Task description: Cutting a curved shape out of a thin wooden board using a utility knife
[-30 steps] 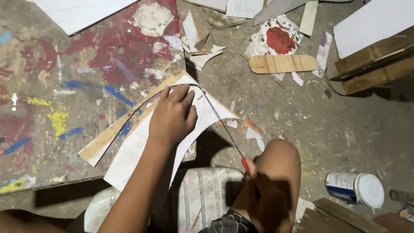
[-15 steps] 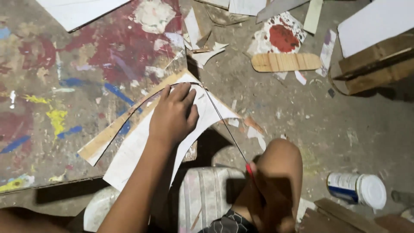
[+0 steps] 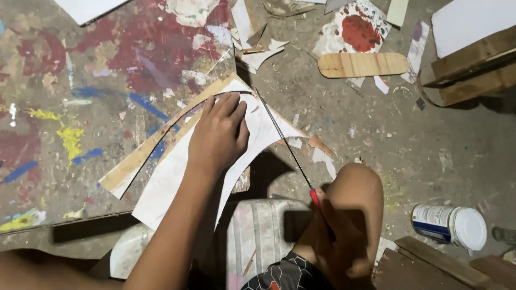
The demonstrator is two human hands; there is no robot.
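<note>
Left hand (image 3: 217,137) spread flat, pressing white cut sheet (image 3: 177,172) at paint-stained surface's (image 3: 64,107) right edge. Right hand (image 3: 336,239) clenched around what looks like a red-handled thin blade (image 3: 285,145), tip at sheet's top corner.

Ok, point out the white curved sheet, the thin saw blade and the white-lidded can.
white curved sheet (image 3: 177,177), head view, on its bare lower part.
thin saw blade (image 3: 285,142), head view, mid-length of the blade.
white-lidded can (image 3: 468,228), head view, on the lid.
</note>
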